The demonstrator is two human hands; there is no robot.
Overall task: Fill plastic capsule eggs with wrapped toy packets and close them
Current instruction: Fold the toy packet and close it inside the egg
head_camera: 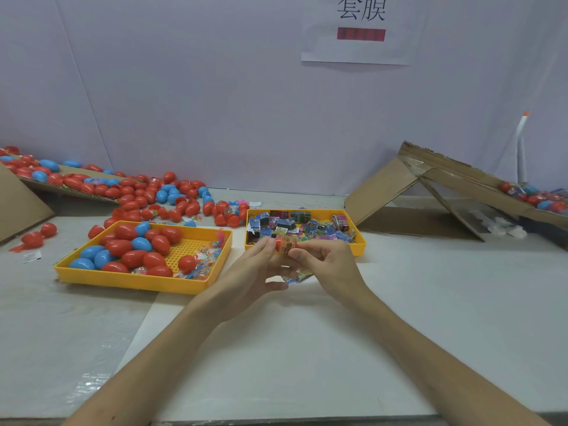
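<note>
Both hands meet above the table, just in front of the right yellow tray (361, 245). Between them is a red capsule egg (284, 243) with a printed packet showing at its opening. My left hand (252, 278) pinches the egg from the left with its fingertips. From the right, the thumb and fingers of my right hand (325, 265) hold the same egg. A second wrapped packet (296, 276) pokes out under my right hand's lower fingers. The right tray holds several wrapped toy packets (295, 227). The left yellow tray (138, 281) holds red and blue eggs (132, 247).
Loose red and blue eggs (159, 195) spill from a cardboard flap at the back left. A propped cardboard box (430, 186) with more eggs stands at the right. Small toy bags (206, 259) lie in the left tray's right part. A white wall with a paper sign closes the back.
</note>
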